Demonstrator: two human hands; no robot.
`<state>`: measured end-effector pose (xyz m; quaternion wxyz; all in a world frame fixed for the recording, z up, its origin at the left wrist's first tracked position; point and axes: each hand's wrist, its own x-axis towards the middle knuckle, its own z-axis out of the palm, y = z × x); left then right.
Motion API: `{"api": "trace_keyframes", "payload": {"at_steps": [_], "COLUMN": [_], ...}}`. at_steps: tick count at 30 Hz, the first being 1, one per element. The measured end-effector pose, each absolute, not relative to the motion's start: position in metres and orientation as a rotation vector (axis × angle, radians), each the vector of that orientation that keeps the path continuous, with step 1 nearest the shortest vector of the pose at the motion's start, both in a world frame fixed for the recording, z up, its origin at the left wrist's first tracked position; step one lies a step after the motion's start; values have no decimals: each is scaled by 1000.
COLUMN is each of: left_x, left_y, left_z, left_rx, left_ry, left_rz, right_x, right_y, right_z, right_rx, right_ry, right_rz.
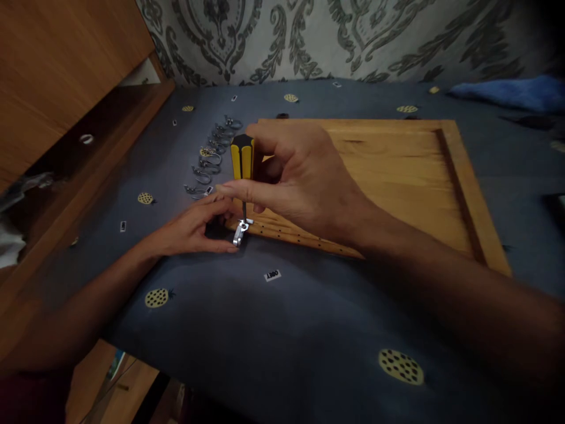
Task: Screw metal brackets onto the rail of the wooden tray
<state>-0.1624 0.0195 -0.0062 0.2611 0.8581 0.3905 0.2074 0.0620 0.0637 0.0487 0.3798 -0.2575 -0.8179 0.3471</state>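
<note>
My right hand [304,182] is closed around the yellow and black handle of a screwdriver [242,158]. The screwdriver stands upright, its shaft pointing down at a small silver metal clamp [238,234]. That clamp sits at the near left corner of a wooden tray-like panel [397,176], which has a row of small dark holes along its near edge. With thumb and fingers, my left hand [198,227] pinches the clamp from the left. Some of its fingertips are hidden behind the clamp and the panel corner.
Several loose metal clamps [202,175] lie in a row beyond my left hand. A dark table cover with pineapple prints [212,330] spreads under everything. Wooden furniture [75,70] borders the left side. A blue cloth [512,94] lies at the far right, before a patterned curtain [291,41].
</note>
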Motion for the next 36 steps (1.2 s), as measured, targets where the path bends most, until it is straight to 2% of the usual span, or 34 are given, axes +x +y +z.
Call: {"api": "trace_keyframes", "payload": {"at_steps": [7, 14, 25, 36], "left_x": [-164, -162, -161, -162], "left_y": [19, 19, 19, 19], "left_z": [-8, -6, -2, -2], "left_rx": [2299, 2311, 2265, 2251], "left_ry": [1065, 1066, 1075, 1069], "left_rz": [561, 549, 507, 508], "right_x": [59, 70, 63, 59], "right_y": [61, 75, 73, 76], "right_z": [48, 54, 46, 40], "right_rx": [-696, -348, -668, -695], "right_ry": [-1994, -2115, -2021, -1957], "right_rz": [1006, 1262, 1017, 1019]}}
